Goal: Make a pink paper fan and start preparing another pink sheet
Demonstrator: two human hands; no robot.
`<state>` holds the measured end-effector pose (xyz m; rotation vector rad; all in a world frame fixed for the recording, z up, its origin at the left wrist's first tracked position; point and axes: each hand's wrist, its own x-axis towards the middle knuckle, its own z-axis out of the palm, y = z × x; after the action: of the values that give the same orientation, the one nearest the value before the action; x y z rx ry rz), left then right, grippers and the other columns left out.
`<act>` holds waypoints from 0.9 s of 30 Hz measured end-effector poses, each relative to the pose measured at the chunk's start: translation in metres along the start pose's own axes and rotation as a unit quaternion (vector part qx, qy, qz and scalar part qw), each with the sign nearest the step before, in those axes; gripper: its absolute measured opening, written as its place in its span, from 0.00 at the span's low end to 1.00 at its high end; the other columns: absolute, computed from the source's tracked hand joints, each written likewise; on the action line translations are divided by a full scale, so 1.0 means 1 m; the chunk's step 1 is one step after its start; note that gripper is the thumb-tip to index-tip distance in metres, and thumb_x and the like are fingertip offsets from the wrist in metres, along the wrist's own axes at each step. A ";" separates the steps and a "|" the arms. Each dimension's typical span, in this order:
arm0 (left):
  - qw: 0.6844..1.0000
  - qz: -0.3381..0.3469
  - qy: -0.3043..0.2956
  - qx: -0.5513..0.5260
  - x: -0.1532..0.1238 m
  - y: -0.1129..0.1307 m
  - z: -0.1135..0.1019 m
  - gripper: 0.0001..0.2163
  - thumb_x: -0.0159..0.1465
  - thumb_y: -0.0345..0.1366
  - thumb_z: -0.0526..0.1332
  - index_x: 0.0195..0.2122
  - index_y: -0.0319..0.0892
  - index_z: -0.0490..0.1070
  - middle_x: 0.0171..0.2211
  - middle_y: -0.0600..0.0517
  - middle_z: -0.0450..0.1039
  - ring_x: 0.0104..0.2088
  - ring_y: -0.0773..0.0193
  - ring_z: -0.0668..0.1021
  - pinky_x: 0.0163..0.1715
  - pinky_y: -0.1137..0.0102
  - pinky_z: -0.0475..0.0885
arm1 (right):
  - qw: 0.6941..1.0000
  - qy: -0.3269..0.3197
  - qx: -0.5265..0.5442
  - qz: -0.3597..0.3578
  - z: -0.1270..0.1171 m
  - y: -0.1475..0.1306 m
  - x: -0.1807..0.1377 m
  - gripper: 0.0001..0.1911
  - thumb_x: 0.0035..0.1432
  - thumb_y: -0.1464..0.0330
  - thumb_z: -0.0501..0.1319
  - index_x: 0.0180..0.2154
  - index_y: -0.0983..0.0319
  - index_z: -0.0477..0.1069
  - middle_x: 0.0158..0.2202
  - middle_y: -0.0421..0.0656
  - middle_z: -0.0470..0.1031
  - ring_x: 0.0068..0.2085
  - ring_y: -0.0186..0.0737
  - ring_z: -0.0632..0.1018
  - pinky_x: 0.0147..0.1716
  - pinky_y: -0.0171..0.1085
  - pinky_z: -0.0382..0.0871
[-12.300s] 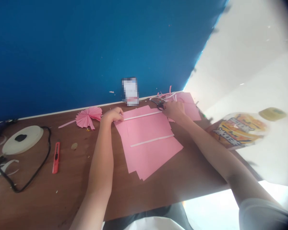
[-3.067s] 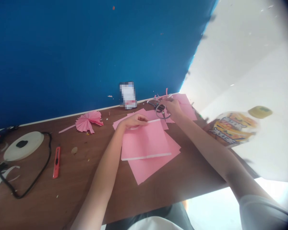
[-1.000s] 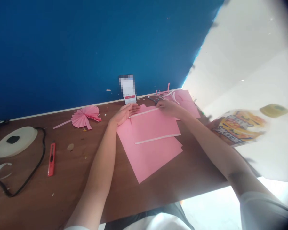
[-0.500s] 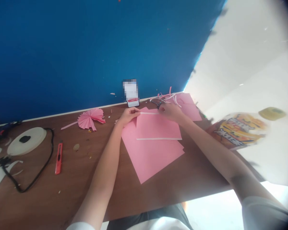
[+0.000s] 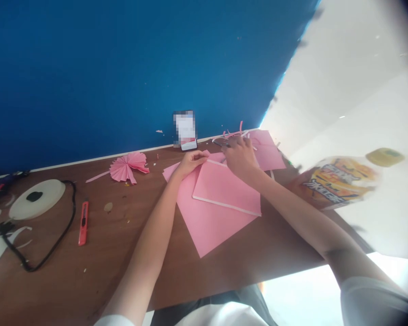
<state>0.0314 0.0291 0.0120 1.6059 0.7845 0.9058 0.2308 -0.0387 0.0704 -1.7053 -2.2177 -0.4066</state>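
Note:
My left hand [image 5: 191, 163] pinches the upper left corner of a pink paper sheet [image 5: 224, 188] that has white strips along its top and bottom edges. This sheet lies at a slant over a larger pink sheet [image 5: 206, 231]. Curled fingers of my right hand [image 5: 240, 156] are at the sheet's upper right, beside dark-handled scissors [image 5: 219, 141] and thin paper scraps [image 5: 241, 127]. What those fingers hold, if anything, is hidden. A narrow white strip [image 5: 272, 174] shows beyond my right forearm.
A pleated pink paper fan [image 5: 127, 168] and a red box cutter [image 5: 83, 223] lie at left, near a white reel [image 5: 37, 199] and black cable [image 5: 74, 208]. A phone [image 5: 186, 130] leans on the blue wall. At right is a yellow-capped bottle [image 5: 340, 181].
The upper pink sheet has turned, its right side swinging toward me. My left hand has shifted slightly right with its corner. My right hand has risen slightly, and a white strip now shows past the forearm.

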 end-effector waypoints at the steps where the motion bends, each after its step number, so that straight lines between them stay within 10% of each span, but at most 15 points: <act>1: 1.000 -0.002 0.000 -0.007 0.000 0.000 0.000 0.17 0.54 0.44 0.67 0.41 0.39 0.75 0.43 0.45 0.75 0.42 0.61 0.75 0.47 0.64 0.67 | 0.999 -0.013 0.035 -0.002 0.004 -0.001 0.002 0.16 0.61 0.74 0.51 0.43 0.62 0.76 0.46 0.53 0.75 0.52 0.54 0.67 0.49 0.50 0.56; 8: 0.999 0.004 -0.036 -0.036 -0.002 0.001 -0.001 0.19 0.52 0.40 0.69 0.44 0.40 0.73 0.45 0.43 0.75 0.44 0.60 0.76 0.48 0.62 0.67 | 0.933 -0.133 0.329 0.056 0.035 -0.007 0.009 0.13 0.59 0.65 0.55 0.41 0.62 0.75 0.34 0.44 0.78 0.31 0.36 0.74 0.30 0.33 0.61; 27: 0.998 0.014 0.013 -0.057 -0.004 0.000 0.000 0.15 0.54 0.41 0.67 0.40 0.40 0.73 0.41 0.47 0.74 0.42 0.62 0.75 0.47 0.64 0.67 | 0.947 -0.049 0.316 -0.030 0.051 -0.007 0.007 0.12 0.62 0.66 0.52 0.35 0.63 0.72 0.32 0.44 0.75 0.34 0.37 0.72 0.34 0.34 0.59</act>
<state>0.0297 0.0259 0.0118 1.5120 0.7160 0.9763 0.2183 -0.0132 0.0262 -1.3263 -2.1411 0.3591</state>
